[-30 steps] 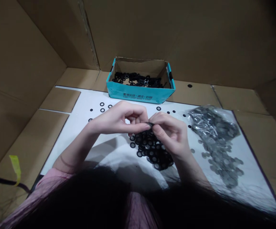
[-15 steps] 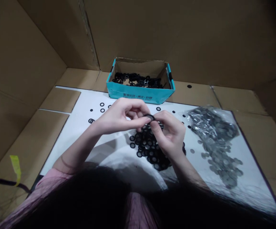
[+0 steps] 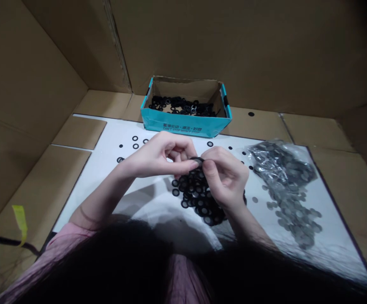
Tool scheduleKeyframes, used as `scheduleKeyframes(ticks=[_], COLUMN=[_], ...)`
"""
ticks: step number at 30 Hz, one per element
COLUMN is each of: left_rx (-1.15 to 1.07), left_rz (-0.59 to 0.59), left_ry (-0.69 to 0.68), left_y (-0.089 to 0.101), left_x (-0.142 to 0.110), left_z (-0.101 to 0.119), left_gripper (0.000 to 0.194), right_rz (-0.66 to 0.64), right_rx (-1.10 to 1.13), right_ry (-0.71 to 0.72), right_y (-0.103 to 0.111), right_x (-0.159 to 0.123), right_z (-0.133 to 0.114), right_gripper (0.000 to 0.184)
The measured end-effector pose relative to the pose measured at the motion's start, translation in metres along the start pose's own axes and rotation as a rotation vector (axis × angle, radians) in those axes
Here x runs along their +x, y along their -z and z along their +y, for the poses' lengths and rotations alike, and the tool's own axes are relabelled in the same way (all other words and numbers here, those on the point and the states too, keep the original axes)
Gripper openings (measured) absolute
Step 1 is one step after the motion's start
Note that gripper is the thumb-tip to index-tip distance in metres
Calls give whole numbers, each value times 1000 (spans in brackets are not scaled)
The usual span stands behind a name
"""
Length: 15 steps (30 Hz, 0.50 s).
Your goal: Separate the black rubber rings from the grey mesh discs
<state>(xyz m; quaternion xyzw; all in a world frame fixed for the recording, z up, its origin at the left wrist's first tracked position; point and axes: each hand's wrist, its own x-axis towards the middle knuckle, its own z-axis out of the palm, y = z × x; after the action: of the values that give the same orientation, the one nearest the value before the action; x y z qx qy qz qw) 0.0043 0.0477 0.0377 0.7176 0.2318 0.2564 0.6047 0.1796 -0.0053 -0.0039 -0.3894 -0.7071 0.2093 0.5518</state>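
Between both hands is a black ring with a grey disc in its middle [image 3: 197,160], looking like a rubber washer with a mesh insert. My left hand [image 3: 164,156] pinches its left side between thumb and fingers. On its right edge, my right hand [image 3: 226,175] closes thumb and forefinger. Below the hands lies a pile of similar black rings with grey centres [image 3: 199,202], partly covered by my right hand. Loose grey discs [image 3: 297,217] spread to the right, spilling from a clear plastic bag [image 3: 283,164] that holds more of them.
A blue cardboard box [image 3: 186,122] with many black rings inside stands behind the hands. Several loose rings [image 3: 135,138] and small black discs [image 3: 251,168] lie on the white table surface [image 3: 88,177]. Cardboard walls [image 3: 249,55] enclose the back and sides.
The held ring has tilted and sits slightly lower, showing less of its grey middle. My right thumb and fingers have shifted a little to the right.
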Motion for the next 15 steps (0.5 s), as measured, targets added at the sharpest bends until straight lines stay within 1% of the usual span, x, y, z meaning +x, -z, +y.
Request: scheduleKeyframes(ticks=[4,6,8,9,13,15], left_rx=[154,240,252,217,-30,-92], left_rz=[-49,-40,-11,6,65,95], left_ry=[34,24,16,21,52,54], left_y=[8,8,5,3,-10,-14], left_x=[-2,-2,-1,0,4,5], left_z=[-1,-2,-3,-3,-4,-4], left_gripper=[9,7,7,8,8,9], right_rz=[-214,-264,-243,-216,-68,9], right_rx=[-79,-134,-156,-145,-34,-16], right_ry=[60,86,96,87,17,5], right_y=[6,9,10,10,5,2], right_x=[5,8,9,9,5,3], right_z=[3,5,7,8,11,11], right_gripper=[19,19,18,18,20,20])
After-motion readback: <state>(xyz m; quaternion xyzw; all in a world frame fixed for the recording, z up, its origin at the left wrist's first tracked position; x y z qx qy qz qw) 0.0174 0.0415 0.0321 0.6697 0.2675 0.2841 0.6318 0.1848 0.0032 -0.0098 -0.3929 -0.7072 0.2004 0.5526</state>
